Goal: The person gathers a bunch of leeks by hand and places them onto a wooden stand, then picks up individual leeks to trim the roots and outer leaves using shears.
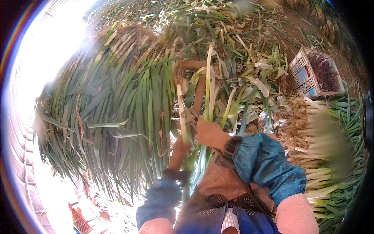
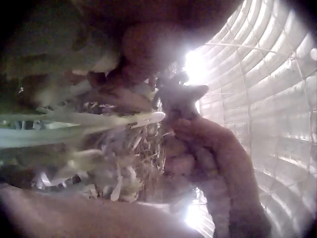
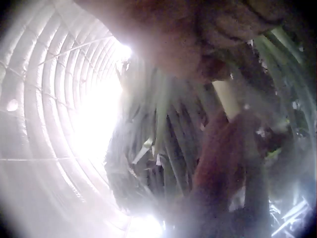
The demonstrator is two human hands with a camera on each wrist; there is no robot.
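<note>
Left hand (image 1: pixel 180 151) gripping green onion stalk (image 1: pixel 182 117) low down, fingers curling round it. Right hand (image 1: pixel 210 134) pinching same stalk just beside, slightly higher. Stalk standing upright between 2 grips, before heaped onion pile (image 1: pixel 117 101).

Green onion stalk (image 1: pixel 182 113): long, pale white-green shaft, standing nearly upright btwn the two gloved hands, just in front of the big heap of green tops. Lower part dark w/ dirt. Loose outer skin peels off near mid-shaft, w/ a thin pale leaf (image 1: pixel 209 78) rising straight up beside it. In the left wrist view the white stalk (image 2: pixel 74 126) runs sideways, w/ dry straw-coloured roots (image 2: pixel 143 153) bunched at its end.
</note>
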